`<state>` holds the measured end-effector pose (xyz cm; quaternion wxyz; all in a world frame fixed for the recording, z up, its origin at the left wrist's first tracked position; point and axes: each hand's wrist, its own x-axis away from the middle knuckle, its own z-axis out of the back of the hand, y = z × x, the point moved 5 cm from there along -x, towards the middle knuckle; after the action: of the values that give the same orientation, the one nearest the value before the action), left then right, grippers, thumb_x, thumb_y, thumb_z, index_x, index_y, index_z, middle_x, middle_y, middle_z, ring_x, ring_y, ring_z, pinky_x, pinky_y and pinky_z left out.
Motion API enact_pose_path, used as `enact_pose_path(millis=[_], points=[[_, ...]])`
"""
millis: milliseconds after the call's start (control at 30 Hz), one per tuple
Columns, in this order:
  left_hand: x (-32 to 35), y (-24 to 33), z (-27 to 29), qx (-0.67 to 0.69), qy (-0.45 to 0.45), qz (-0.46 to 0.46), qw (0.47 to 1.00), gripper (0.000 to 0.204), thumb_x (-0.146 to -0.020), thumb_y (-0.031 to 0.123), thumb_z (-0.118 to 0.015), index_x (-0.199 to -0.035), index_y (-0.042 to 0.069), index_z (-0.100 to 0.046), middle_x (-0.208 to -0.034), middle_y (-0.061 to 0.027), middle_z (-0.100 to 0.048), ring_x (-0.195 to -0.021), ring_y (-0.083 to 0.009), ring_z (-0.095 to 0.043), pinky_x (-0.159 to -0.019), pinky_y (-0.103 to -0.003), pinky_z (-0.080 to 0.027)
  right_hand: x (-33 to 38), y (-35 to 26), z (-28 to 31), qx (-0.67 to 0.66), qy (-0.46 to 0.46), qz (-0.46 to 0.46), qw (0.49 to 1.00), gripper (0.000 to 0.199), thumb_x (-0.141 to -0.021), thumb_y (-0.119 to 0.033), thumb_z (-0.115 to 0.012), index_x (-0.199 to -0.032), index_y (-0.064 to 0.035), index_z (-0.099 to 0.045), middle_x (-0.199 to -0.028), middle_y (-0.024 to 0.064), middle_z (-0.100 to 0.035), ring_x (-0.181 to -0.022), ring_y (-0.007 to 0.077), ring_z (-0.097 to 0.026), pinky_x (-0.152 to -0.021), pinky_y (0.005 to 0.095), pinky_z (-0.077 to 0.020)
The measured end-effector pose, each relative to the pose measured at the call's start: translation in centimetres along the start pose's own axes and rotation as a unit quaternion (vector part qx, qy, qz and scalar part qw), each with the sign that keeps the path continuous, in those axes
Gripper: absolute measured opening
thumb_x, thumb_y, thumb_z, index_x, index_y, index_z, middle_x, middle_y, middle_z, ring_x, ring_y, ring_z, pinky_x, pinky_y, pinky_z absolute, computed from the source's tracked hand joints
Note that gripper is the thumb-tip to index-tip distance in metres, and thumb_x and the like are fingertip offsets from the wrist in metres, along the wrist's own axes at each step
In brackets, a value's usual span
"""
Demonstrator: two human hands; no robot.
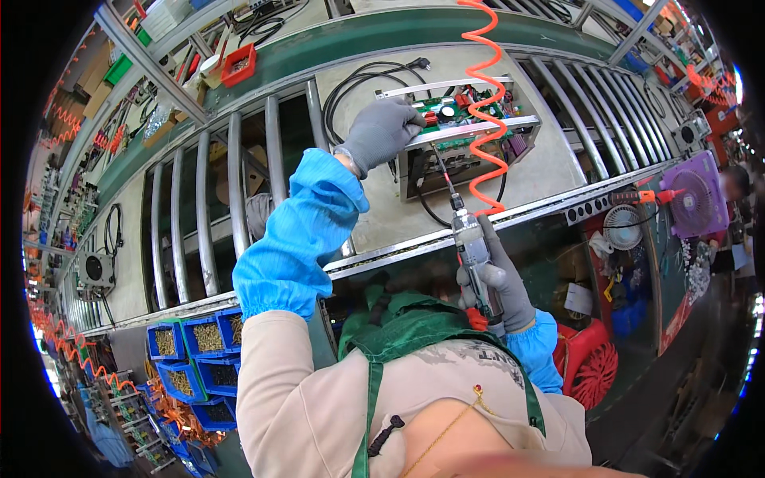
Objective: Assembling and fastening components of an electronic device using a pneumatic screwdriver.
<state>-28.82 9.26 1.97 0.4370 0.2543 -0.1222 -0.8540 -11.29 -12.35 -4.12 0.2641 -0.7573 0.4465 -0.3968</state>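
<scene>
A metal chassis with a green circuit board inside stands on a pale board in front of me. My left hand, in a grey glove, has its fingers closed at the left end of the chassis's near top rail. In my gloved right hand is a powered screwdriver, its long bit slanting up and left to the chassis's near side. Where the tip meets the metal is too small to make out. A coiled orange air hose hangs across the chassis's right part.
Metal rollers line the conveyor on both sides of the board. A black cable loops behind my left hand. Blue bins of small metal parts stand lower left. A purple fan and a red fan are at right.
</scene>
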Motion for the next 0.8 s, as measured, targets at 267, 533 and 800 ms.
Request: enact_pose_path(millis=[267,533,800], points=[[-2.0,-0.4,-2.0,-0.150,-0.183,-0.008,0.972,0.024,-0.079,0.021,-0.054,-0.096,0.022,-0.071,-0.094,-0.0079,-0.067,-0.088,-0.0282,-0.064,-0.075,-0.040,-0.050,-0.4,0.4,-0.1,0.028,-0.016,-0.003,0.999,0.094,-0.072,-0.022,-0.066,-0.148,-0.0270,-0.010,-0.083,0.0125,-0.056,-0.055,0.0185,-0.060,-0.052,0.0321,-0.0548],[-3.1,0.0,-1.8,-0.079,-0.214,-0.028,0.973,0.023,-0.081,0.022,-0.057,-0.098,0.016,-0.071,-0.091,-0.0117,-0.066,-0.087,-0.0296,-0.062,-0.075,-0.039,-0.049,-0.5,0.9,0.3,0.022,-0.025,-0.005,0.999,0.101,-0.070,-0.030,-0.075,-0.147,-0.0292,-0.010,-0.085,0.0112,-0.056,-0.058,0.0169,-0.061,-0.056,0.0328,-0.0565],[-3.5,-0.5,-1.8,0.024,-0.245,-0.002,0.969,0.023,-0.079,0.015,-0.061,-0.100,0.011,-0.070,-0.089,-0.0144,-0.067,-0.083,-0.0271,-0.064,-0.077,-0.036,-0.048,-0.4,0.6,0.3,0.033,-0.014,-0.001,0.999,0.100,-0.070,-0.030,-0.074,-0.147,-0.0275,-0.010,-0.083,0.0112,-0.056,-0.056,0.0164,-0.060,-0.055,0.0323,-0.0565]])
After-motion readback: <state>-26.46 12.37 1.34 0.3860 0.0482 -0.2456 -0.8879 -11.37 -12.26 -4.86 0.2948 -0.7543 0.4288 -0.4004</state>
